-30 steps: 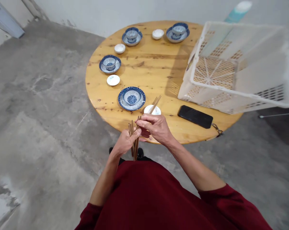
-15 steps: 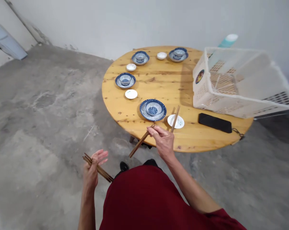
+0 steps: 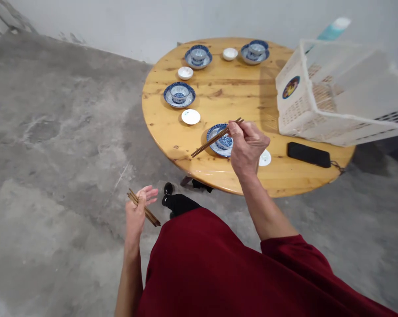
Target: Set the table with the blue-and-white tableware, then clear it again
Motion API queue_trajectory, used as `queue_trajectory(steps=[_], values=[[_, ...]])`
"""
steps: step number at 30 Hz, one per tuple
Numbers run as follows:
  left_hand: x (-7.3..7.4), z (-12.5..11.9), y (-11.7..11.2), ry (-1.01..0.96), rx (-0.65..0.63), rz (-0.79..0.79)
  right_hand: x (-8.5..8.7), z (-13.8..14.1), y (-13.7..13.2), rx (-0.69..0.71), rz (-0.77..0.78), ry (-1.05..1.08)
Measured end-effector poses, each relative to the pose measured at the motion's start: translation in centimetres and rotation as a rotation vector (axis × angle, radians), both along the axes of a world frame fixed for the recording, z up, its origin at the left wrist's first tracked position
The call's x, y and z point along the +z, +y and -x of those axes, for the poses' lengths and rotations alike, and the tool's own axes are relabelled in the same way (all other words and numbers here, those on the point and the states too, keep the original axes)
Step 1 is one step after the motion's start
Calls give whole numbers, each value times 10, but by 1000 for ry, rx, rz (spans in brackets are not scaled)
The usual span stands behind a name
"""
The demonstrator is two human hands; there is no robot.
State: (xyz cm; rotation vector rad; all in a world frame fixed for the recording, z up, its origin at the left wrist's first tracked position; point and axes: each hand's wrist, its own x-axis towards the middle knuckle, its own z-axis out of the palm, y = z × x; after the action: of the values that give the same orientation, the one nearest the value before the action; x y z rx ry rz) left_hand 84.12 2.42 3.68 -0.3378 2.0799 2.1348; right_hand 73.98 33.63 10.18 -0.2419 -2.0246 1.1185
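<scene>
My right hand (image 3: 246,147) is closed on a pair of brown chopsticks (image 3: 212,140), held over the near edge of the round wooden table (image 3: 238,94), just above a blue-patterned plate with a small bowl (image 3: 220,141). A small white saucer (image 3: 265,157) peeks out to the right of that hand. My left hand (image 3: 137,211) hangs low beside my red shirt, off the table, gripping a bundle of several chopsticks (image 3: 144,208) against the palm with the fingertips loosely extended.
Three more blue plate-and-bowl sets (image 3: 179,93) (image 3: 198,56) (image 3: 255,50) and small white dishes (image 3: 191,116) (image 3: 185,72) (image 3: 230,53) ring the table. A white plastic crate (image 3: 337,97) sits at the right, a black phone (image 3: 309,154) near it. Bare concrete floor lies to the left.
My hands separated: the right took a pair of chopsticks out of the bundle and lifted it over the nearest plate, while the left dropped to my side with the remaining chopsticks.
</scene>
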Motion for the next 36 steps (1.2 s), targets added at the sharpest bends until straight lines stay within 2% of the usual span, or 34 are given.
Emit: queue_trajectory(steps=[6, 12, 15, 20, 25, 28, 30, 32, 36], values=[[-4, 52, -29, -33, -1, 41, -6, 57, -23, -35, -56, -8], [5, 126, -47, -79, -78, 77, -9, 102, -44, -26, -49, -28], [9, 166, -41, -70, -151, 98, -14, 115, -50, -10, -45, -50], [12, 224, -16, -64, -320, 109, -20, 123, -53, 7, -15, -52], [13, 271, 14, -56, -503, 134, -9, 128, -49, -65, 21, -141], [12, 301, 31, -15, -628, 174, -2, 139, -40, -138, 141, -150], [9, 321, 42, -1, -718, 202, -5, 152, -31, -161, 282, -150], [5, 340, 52, -11, -807, 212, -16, 170, -23, -145, 456, -147], [-9, 371, 61, -57, -965, 227, -50, 212, -12, -102, 804, -202]])
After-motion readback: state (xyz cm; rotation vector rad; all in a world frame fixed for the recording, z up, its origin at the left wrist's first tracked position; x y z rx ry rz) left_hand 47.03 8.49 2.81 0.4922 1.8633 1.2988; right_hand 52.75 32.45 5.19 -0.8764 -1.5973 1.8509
